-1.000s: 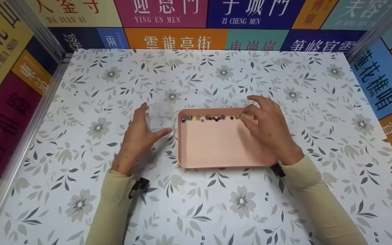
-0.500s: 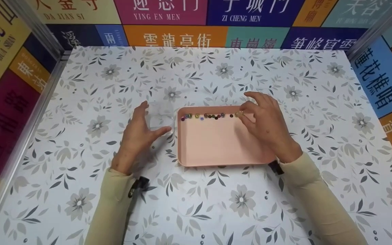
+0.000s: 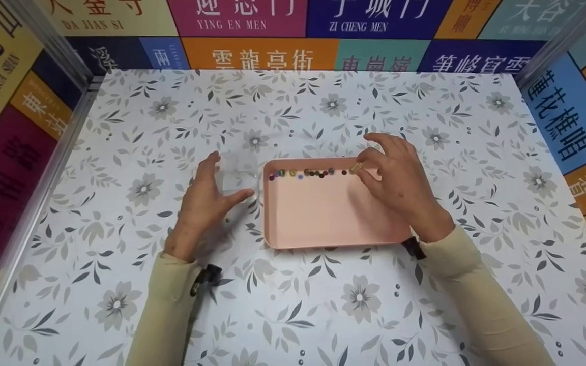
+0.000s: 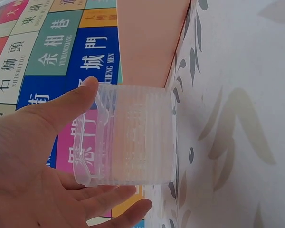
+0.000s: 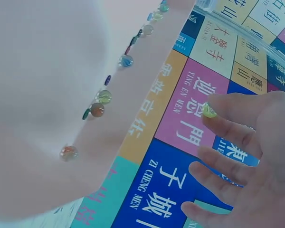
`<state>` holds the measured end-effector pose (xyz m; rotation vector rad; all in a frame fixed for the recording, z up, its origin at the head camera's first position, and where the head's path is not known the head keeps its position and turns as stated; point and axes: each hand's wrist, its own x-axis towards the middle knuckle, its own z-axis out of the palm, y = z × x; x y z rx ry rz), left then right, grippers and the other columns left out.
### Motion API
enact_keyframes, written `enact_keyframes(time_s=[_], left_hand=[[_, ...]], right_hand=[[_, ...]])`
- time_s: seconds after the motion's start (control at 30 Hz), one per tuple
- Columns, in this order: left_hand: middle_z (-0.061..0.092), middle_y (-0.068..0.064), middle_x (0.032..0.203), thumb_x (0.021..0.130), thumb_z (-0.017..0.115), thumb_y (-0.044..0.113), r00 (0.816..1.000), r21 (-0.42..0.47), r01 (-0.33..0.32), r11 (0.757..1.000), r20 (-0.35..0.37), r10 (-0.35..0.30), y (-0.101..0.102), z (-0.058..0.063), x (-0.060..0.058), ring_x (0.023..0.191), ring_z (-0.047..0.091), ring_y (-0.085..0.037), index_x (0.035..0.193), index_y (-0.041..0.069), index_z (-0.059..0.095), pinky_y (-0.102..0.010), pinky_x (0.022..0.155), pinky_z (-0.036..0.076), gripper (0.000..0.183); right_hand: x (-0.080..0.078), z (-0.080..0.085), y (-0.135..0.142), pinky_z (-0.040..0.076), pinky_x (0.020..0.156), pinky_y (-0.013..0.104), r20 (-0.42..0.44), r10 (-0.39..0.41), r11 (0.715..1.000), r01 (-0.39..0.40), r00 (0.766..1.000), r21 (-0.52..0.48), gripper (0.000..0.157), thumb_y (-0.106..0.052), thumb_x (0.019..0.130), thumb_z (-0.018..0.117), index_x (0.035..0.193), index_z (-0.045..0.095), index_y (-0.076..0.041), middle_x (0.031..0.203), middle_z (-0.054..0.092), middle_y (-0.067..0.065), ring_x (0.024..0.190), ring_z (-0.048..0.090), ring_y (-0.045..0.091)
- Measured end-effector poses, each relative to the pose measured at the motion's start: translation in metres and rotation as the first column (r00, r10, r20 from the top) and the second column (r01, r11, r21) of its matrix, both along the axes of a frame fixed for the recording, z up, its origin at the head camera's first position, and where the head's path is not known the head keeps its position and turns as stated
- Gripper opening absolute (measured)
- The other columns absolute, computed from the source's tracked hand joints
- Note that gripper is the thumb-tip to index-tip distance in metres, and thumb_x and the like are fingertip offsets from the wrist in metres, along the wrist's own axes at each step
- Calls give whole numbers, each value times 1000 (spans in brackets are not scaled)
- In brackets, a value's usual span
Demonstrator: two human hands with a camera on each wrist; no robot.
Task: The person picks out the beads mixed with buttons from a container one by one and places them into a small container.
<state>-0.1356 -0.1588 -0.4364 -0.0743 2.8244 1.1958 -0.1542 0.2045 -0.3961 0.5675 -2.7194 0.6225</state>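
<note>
My right hand pinches a clear yellow-green glass marble between thumb and index finger, over the far right part of the pink tray. The other fingers are spread. Along the tray's far wall lies a row of glass marbles and small dark flat pieces. Left of the tray stands a clear plastic box, see-through with ribbed sides. My left hand spans this box, its thumb at the near corner and its straight fingers along the left side.
A white floral-print cloth covers the table. Panels with large coloured lettering stand behind and at both sides. A dark wrist camera sits below the left hand, and another overlaps the tray's near right corner.
My right hand has risen slightly and shifted left, and the pinched marble now shows more clearly. The left hand stays around the box.
</note>
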Motion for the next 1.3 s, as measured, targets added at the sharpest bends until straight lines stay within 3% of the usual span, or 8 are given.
enact_keyframes(time_s=[0.53, 1.07, 1.3], left_hand=[[29, -18, 170, 84, 87, 42, 1000, 25, 4, 1000, -8, -4, 1, 1, -1, 152, 41, -38, 166, 7, 18, -52, 125, 38, 113], [28, -16, 171, 84, 87, 41, 1000, 16, -7, 1000, 14, 7, 0, -1, 0, 153, 39, -38, 167, 10, 16, -51, 126, 36, 114], [29, -16, 171, 85, 87, 43, 1000, 21, 2, 1000, -12, -2, -1, -1, 2, 152, 42, -37, 166, 9, 18, -51, 124, 39, 112]], right_hand=[[3, 8, -8, 34, 122, 58, -49, 45, 999, -45, 998, 9, 14, -21, 93, 80, 98, 76, -8, 142, 63, 14, 136, 54, 40], [5, 14, -19, 34, 121, 60, -15, 61, 998, -61, 998, 17, 14, -22, 93, 80, 98, 77, -10, 144, 62, 13, 138, 52, 40], [3, 14, -24, 32, 123, 59, -4, 74, 997, -74, 997, 11, 15, -23, 94, 79, 101, 76, -10, 146, 61, 13, 138, 52, 39]])
